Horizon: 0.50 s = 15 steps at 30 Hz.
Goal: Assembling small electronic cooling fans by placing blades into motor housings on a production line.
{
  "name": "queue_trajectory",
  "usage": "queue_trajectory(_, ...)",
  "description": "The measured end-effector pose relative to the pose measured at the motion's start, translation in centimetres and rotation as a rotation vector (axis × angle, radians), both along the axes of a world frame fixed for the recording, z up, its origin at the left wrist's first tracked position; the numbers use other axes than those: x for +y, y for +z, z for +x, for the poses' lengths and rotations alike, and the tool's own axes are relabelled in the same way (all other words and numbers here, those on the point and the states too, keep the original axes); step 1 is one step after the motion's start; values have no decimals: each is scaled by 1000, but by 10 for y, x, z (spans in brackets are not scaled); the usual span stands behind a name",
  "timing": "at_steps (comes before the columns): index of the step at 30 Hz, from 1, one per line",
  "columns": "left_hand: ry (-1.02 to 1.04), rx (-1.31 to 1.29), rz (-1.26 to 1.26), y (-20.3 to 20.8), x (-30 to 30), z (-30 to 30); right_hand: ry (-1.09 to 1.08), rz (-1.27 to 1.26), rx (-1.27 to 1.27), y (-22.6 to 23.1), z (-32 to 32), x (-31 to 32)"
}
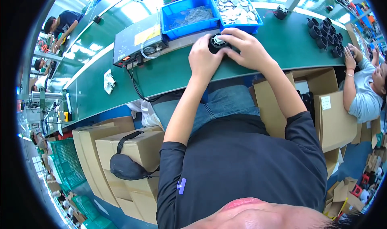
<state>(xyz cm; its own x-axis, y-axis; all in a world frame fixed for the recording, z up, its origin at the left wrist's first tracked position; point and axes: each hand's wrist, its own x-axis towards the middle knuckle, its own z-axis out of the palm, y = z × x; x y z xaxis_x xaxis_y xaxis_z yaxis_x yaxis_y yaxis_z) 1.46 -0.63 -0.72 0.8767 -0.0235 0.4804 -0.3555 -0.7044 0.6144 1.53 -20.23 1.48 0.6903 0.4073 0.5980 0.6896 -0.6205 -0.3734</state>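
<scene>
A black round part point(214, 48) with a light, spoked-looking inside sits between my two hands, above the near side of the green bench. Closed around its left side is my left hand point(204, 56), thumb and fingers against the rim. My right hand point(249, 49) reaches over from the right, its fingers bent onto the top of the part and its thumb at the near side. Something small and whitish shows at the right fingertips, too small to name. Just beyond the hands stand a blue bin point(171, 33) of small greyish pieces and another blue bin point(250, 29) of flat whitish pieces.
A grey control box point(129, 39) with cables stands left of the bins. A crumpled white tissue point(109, 82) lies on the green bench point(90, 104). Several black cups point(322, 42) cluster at the right, near a co-worker point(365, 90). Cardboard boxes point(133, 150) flank my legs.
</scene>
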Motion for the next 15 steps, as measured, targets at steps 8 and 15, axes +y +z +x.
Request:
queue_trajectory(8, -98, -187, -131, 6, 18, -12, 344, -217, -116, 31, 38, 0)
queue_trajectory(15, -175, -226, -118, 57, 30, 14, 378, -189, -232, 58, 74, -1)
